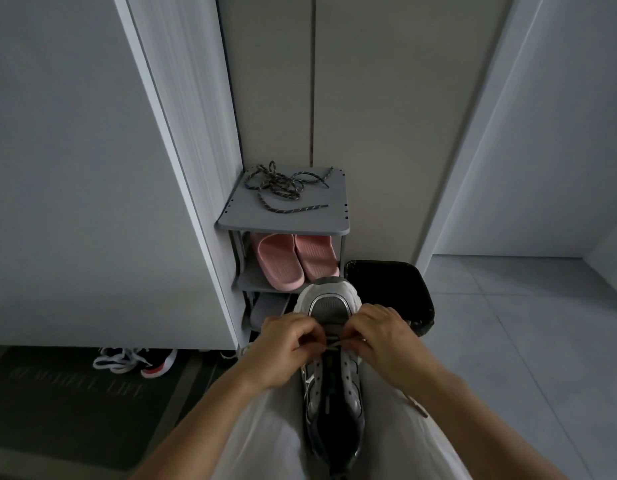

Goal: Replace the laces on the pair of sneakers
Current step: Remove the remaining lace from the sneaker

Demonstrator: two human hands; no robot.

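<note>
Your fingers hide the eyelets near the sneaker (331,382) toe. Left hand (288,344) and right hand (383,336) each pinch the lace (333,347); spare laces (283,187) lie at 12 o'clock.

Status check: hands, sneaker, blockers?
Left hand and right hand pinching the lace at the sneaker toe eyelets. Nothing obstructing.

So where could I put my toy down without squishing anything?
The pale floor tiles right of the black bin are bare. The rack top has a free strip along its front edge, before the dark laces. The pink slippers fill their shelf, and both hands crowd the sneaker.
</note>
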